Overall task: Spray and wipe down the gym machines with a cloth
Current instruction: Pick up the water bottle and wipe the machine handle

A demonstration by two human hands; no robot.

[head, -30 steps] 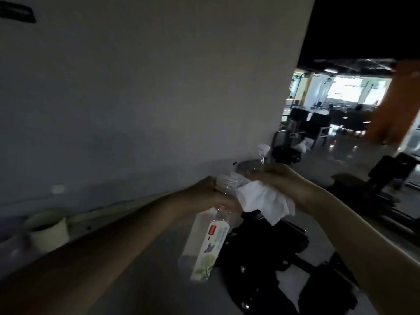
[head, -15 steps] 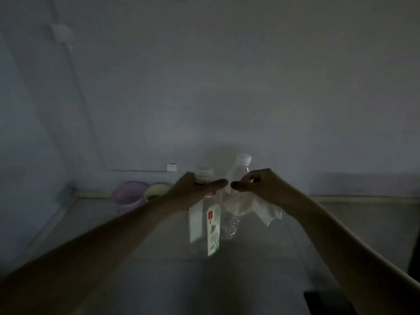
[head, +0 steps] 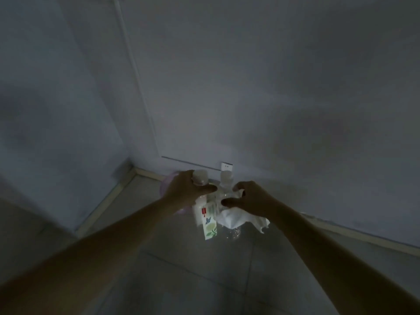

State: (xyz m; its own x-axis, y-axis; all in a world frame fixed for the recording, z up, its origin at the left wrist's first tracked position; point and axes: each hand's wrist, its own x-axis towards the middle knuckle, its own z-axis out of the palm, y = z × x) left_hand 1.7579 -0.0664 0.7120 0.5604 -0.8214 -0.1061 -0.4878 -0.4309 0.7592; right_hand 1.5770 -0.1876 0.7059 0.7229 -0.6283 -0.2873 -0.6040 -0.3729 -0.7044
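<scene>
Head view: left hand [head: 186, 189] grips the labelled bottle [head: 209, 221], right hand [head: 252, 198] clutches the cloth [head: 234, 218]; both now sit directly below the wall socket [head: 226, 166].

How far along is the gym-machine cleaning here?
Nothing shows as wiped: no machine is in view, only a dim room corner. In hand: the left hand grips a labelled bottle, the right hand a white cloth and a clear bottle. Spraying and wiping seem left to do.
</scene>
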